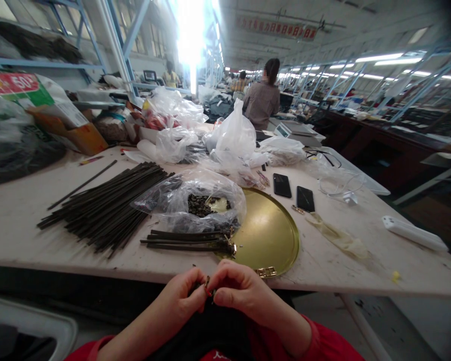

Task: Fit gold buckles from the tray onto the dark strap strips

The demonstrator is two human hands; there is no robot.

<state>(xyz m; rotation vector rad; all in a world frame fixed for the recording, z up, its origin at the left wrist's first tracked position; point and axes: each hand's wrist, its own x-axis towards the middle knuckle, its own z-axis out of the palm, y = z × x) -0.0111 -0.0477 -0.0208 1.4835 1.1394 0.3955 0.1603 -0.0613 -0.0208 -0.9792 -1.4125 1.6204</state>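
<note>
Close to my body, just below the table's front edge, my left hand and my right hand meet fingertip to fingertip. Both pinch a small gold-coloured metal piece; the fingers hide most of it, and dark bits show beside it. Ahead lies a short bundle of dark strips with gold-coloured metal fittings at its right ends. These ends reach over a round gold tray. Gold-coloured buckles rest at the tray's near rim.
A larger pile of dark strips spreads to the left. An open plastic bag holds small dark pieces. Right of the tray are two phones and a pale glove-like item. Plastic bags crowd the back; a person is beyond.
</note>
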